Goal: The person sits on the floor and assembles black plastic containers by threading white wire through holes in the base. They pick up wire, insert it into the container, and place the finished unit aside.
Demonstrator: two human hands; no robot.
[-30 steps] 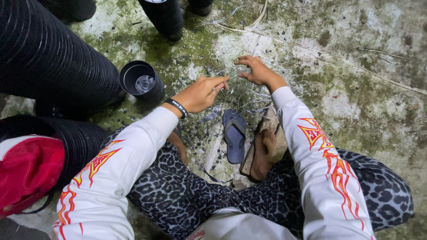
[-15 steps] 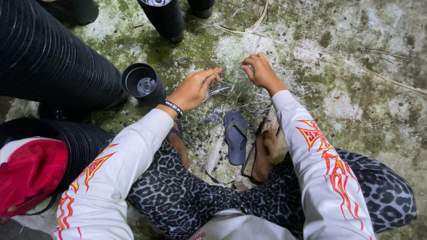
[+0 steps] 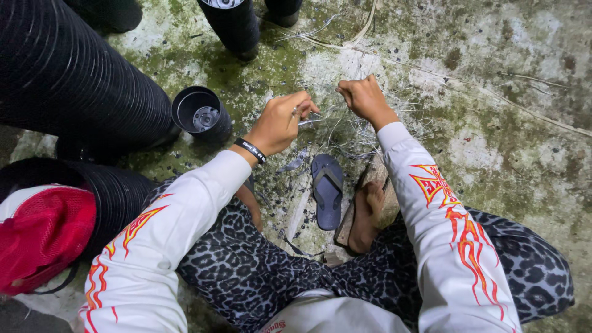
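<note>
Hands drawn closer, thin wire [image 3: 320, 120] pinched between left hand [image 3: 280, 123], right hand [image 3: 364, 98]

- Thin grey wire [image 3: 320, 120]: a fine strand stretched almost level between the pinching fingers.
- Loose wire tangle [image 3: 357, 132]: pale, wispy, on the mossy concrete at 12 o'clock from the sandal.
</note>
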